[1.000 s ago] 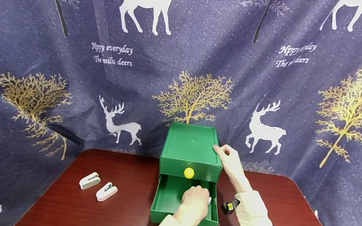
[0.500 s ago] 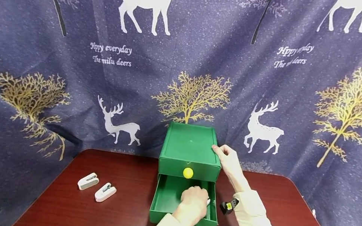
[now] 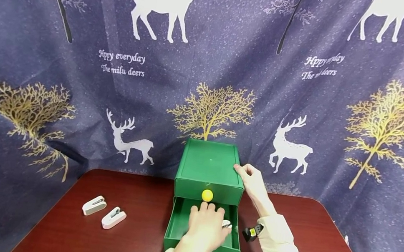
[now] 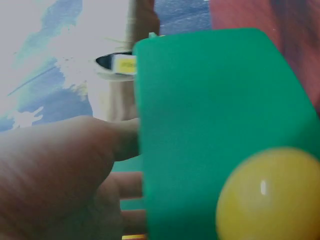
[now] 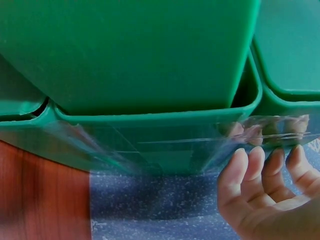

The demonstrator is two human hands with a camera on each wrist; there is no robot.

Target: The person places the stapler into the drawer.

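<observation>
A green two-drawer cabinet (image 3: pixel 209 162) stands on the table. Its lower drawer (image 3: pixel 179 224) is pulled out. My left hand (image 3: pixel 202 229) is over that drawer, fingers apart and thumb to the right. Beside the thumb, inside the drawer, a small white stapler (image 3: pixel 226 224) shows in part. In the left wrist view some fingers (image 4: pixel 131 184) pass behind the green drawer front, which bears a yellow knob (image 4: pixel 270 197). My right hand (image 3: pixel 253 185) touches the cabinet's upper right edge; in the right wrist view its fingertips (image 5: pixel 240 156) meet the taped green side.
Two more white staplers (image 3: pixel 113 218) lie on the brown table (image 3: pixel 127 243) left of the cabinet. The closed upper drawer has a yellow knob (image 3: pixel 207 195). Behind the table hangs a dark blue cloth (image 3: pixel 194 66) printed with deer and trees.
My left hand has let go of the stapler and moved slightly left, its curled fingers now spread. More of the stapler shows. My right hand keeps its place on the cabinet.
</observation>
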